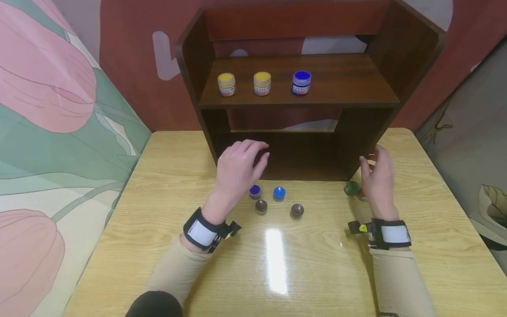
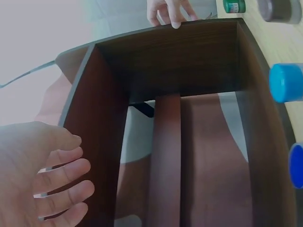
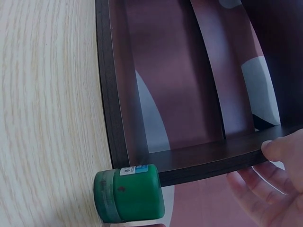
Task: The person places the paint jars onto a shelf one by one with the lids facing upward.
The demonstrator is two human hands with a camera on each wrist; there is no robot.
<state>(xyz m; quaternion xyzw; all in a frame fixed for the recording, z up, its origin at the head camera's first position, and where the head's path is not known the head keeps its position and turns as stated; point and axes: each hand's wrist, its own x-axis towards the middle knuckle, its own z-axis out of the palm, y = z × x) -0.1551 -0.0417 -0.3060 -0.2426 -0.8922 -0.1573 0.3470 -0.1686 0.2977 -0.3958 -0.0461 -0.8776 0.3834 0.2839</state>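
Observation:
My left hand (image 1: 237, 169) hovers before the left part of a dark brown wooden shelf unit (image 1: 301, 156), its fingers loosely bent with nothing between them. In the left wrist view its fingertips are beside the front edge of the middle board. My right hand (image 1: 378, 185) is at the unit's right side panel. The right wrist view puts its thumb (image 3: 272, 149) over the panel's front edge, with the loosely bent fingers outside the panel. Below that hand stands a green paint jar (image 3: 137, 194), close against the unit's bottom corner. Another jar is partly hidden behind the right hand.
Two yellow paint jars (image 1: 226, 84) and a blue jar (image 1: 301, 83) stand on the middle board. In front of the unit, the wooden table (image 1: 317, 273) bears a dark blue jar (image 1: 255, 192), a light blue jar (image 1: 279, 193) and two brown jars (image 1: 297, 211).

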